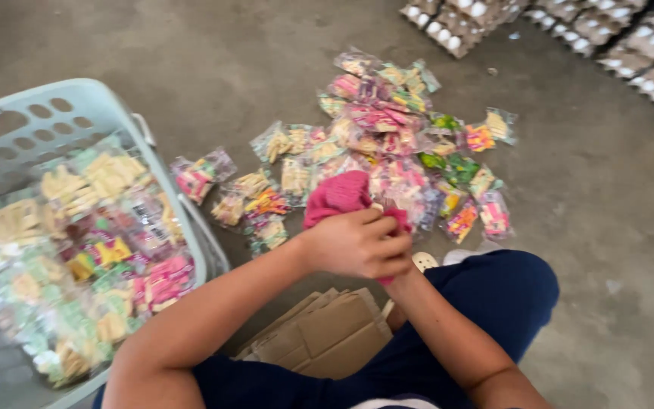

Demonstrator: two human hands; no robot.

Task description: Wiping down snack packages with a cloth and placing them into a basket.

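On floor: clear packets [387,151] | left hand [353,242] grip closed on pink cloth [338,193] | right grip hidden

The pink cloth [338,195] is a soft, crumpled piece of fabric in a strong magenta colour. It is bunched into a rounded lump, with folds on its surface, and it does not lie flat. The left hand [357,244] closes around its lower part, so the larger part rises above the fingers and a small part shows at the right side, near the thumb. A thin edge of the same pink hangs under the hand. The right hand is mostly hidden behind the left one, so its grip on the cloth cannot be seen. The cloth is held just in front of the pile of packets [387,151], over its near edge.
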